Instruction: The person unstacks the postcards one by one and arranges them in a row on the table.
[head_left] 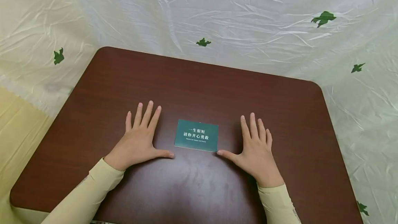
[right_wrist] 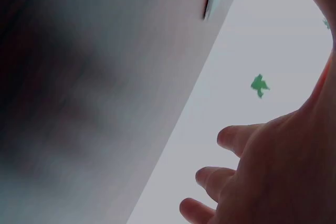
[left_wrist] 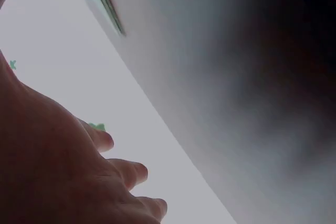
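A dark green card or thin booklet [head_left: 196, 136] with white Chinese and English lettering lies flat on the brown table [head_left: 199, 75]. To its left is my left hand [head_left: 138, 144], fingers spread and thumb pointing at the card's lower left corner, a small gap between them. My right hand [head_left: 256, 151] is spread on the other side. Its thumb tip appears at the card's lower right corner; whether it touches I cannot tell. Neither hand holds anything. Both wrist views show the card's edge, with the left hand [left_wrist: 68, 161] and right hand [right_wrist: 278, 166] beside the tabletop.
Behind and beside the table hangs a wrinkled whitish sheet [head_left: 224, 6] with green leaf-like patches [head_left: 324, 18]. Yellow cloth [head_left: 18, 141] shows at the left. The table has rounded corners, and light reflects off its surface near the front.
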### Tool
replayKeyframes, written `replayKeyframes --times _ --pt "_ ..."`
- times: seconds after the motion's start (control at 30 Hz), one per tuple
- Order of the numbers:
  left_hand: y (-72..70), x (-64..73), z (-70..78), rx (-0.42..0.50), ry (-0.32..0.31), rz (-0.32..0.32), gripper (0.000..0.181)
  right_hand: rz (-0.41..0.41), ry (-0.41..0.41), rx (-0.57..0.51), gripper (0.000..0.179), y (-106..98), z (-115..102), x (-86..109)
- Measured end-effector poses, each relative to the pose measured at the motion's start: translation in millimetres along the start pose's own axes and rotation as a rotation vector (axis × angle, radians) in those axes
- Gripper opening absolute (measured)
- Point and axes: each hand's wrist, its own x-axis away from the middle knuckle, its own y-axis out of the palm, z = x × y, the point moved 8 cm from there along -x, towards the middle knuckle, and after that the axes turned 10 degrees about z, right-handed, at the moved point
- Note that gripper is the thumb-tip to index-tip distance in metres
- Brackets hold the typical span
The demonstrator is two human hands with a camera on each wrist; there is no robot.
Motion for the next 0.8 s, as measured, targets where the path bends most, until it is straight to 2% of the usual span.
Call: replayKeyframes --times 0.2,0.43,0.6,0.8 --pt "2.7 -9.8 18.3 0.021 0.072 -0.004 0.145 -0.059 -0.031 -0.023 0.140 9.6 -22.9 -6.8" --pt "11.0 -18.6 33.8 0.038 0.149 -0.043 0.140 -0.118 -0.103 -0.043 0.140 24.3 -50.7 -12.9" --pt "17.4 -23.1 45.9 0.050 0.221 -0.082 0.136 -0.151 -0.134 -0.048 0.135 32.7 -62.0 -15.2" --pt "25.3 -30.5 59.4 0.053 0.295 -0.139 0.121 -0.164 -0.179 -0.078 0.122 38.0 -68.6 -17.4"
